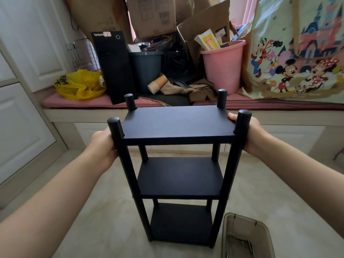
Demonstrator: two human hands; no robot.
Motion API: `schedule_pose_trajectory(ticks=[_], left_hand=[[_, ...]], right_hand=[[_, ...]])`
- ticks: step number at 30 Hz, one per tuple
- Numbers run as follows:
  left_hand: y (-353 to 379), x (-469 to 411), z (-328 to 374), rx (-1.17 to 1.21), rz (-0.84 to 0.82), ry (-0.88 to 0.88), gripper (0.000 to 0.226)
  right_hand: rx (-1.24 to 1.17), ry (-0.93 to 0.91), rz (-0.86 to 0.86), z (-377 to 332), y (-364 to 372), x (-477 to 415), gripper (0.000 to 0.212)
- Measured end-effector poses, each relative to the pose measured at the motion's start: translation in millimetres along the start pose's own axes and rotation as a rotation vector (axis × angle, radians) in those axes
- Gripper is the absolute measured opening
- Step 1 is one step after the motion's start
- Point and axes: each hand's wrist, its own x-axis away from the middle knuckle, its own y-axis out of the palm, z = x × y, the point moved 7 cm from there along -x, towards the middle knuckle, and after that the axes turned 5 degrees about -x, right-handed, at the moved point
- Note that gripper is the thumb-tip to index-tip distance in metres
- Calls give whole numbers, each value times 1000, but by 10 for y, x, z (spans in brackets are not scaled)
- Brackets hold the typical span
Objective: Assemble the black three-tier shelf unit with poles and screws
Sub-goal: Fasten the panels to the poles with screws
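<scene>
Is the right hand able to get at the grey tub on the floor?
Probably yes. The tub sits right of the shelf, on the right hand's own side, with nothing between. That hand grips the top tier, though, so it must let go first.

Pale floor (93,211), white panelled cabinets (24,53) left. Window bench (74,116) with pink cushion (55,101) - cardboard boxes (152,15), pink bucket (223,66) piled on it. Soft daylight.
</scene>
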Motion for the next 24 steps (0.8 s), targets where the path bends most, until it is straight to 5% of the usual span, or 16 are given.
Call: schedule_pose_trajectory(ticks=[10, 16, 19, 24], left_hand=[[-222, 264, -36, -59, 268, 53, 16], [450, 706, -431, 137, -194, -274, 23], [699, 834, -493, -10, -429, -179, 45], [980, 976, -573, 9, -594, -102, 40]], right_hand=[[174, -147, 80, 212, 373, 325, 28], [255, -51, -21, 362, 570, 577, 28], [337, -63, -64, 355, 510, 705, 29], [317, -54, -151, 389, 500, 850, 36]])
